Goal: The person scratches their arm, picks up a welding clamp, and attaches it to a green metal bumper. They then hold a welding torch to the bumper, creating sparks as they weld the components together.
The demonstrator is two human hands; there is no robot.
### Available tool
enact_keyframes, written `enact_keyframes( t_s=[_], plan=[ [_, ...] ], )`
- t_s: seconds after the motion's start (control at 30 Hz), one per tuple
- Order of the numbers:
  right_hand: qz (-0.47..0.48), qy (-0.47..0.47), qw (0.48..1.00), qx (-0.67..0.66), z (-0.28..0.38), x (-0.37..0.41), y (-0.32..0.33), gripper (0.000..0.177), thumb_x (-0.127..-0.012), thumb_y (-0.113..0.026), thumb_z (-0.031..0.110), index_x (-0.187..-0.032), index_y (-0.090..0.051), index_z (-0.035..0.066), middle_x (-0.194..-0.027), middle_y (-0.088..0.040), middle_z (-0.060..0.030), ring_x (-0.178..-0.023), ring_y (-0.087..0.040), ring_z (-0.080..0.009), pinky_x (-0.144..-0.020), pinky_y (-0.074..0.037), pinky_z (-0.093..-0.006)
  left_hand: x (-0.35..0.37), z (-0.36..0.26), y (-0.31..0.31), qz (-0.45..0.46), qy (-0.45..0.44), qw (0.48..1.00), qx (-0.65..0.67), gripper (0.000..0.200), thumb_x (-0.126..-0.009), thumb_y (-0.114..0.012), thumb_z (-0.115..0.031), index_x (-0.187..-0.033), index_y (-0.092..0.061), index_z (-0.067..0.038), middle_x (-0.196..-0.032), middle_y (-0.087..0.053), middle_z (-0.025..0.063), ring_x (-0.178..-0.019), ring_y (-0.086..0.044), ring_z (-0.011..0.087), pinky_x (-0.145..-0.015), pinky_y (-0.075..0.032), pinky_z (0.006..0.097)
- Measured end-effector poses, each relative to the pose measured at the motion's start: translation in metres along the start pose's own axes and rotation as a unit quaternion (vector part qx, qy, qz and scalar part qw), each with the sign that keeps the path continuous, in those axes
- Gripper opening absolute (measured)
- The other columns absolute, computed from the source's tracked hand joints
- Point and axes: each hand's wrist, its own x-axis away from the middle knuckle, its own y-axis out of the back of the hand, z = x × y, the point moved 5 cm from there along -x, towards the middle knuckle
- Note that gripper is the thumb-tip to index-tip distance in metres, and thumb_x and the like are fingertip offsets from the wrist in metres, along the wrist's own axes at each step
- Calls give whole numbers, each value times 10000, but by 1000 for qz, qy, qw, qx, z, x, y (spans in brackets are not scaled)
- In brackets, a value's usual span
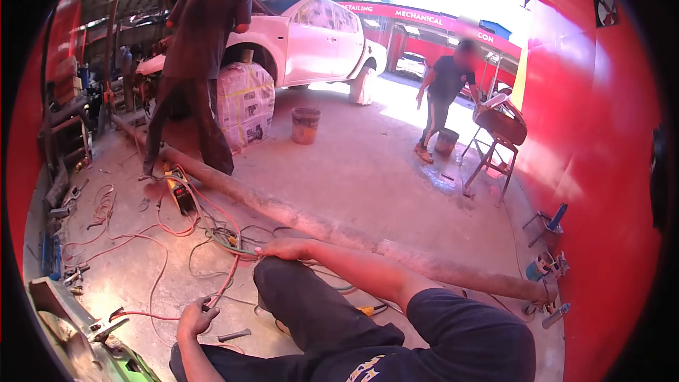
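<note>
Near the left edge of a workshop's concrete floor (339,170), a person's left hand (194,319) grasps a red cable (157,317); the right hand (285,247), its grip unclear, meets cables (244,252) beside a bent knee (276,274).

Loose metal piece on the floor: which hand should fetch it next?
Probably the left hand: it's nearer the metal piece, though red cable meets its fingers. The right hand is farther off, by the knee.
</note>
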Motion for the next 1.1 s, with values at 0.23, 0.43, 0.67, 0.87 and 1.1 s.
enact_keyframes(
  t_s=[0.23,0.43,0.67,0.87,1.1],
  plan=[
    [5,7,996,87,8,4,45,725,-983,-593,596,-1448,-570,41,-1443,-598,-168,-1357,-528,-275,-1128,-396,-383,-7,3,5,-3,3,1000,16,622,-843,-796,-368,-1340,-649,-23,-1151,-735,223,-1075,-711,358,-945,-538,430],
    [48,61,994,71,34,24,10,691,-970,-664,493,-1448,-548,8,-1432,-604,-192,-1333,-563,-307,-1113,-428,-381,-43,36,-23,38,24,998,41,642,-830,-791,-393,-1331,-662,-12,-1143,-733,234,-1054,-718,339,-930,-541,415],
    [30,128,985,113,43,26,-3,590,-968,-662,449,-1394,-595,47,-1324,-666,-200,-1235,-631,-342,-1028,-493,-415,-54,47,-27,41,16,998,46,641,-832,-792,-373,-1337,-649,-5,-1120,-737,225,-1031,-719,330,-913,-541,408],
    [-149,89,965,199,26,26,40,558,-953,-636,510,-1347,-650,116,-1299,-681,-182,-1209,-631,-382,-1013,-496,-446,-54,47,-25,48,10,997,59,604,-843,-792,-324,-1332,-649,0,-1090,-744,219,-995,-724,317,-888,-546,401],
    [-55,-90,961,254,-24,34,37,697,-940,-504,704,-1313,-692,146,-1317,-676,-163,-1264,-597,-377,-1069,-453,-458,-51,26,-22,55,5,996,71,606,-842,-789,-356,-1336,-660,-28,-1108,-745,209,-1009,-725,309,-898,-546,403]
  ],
)
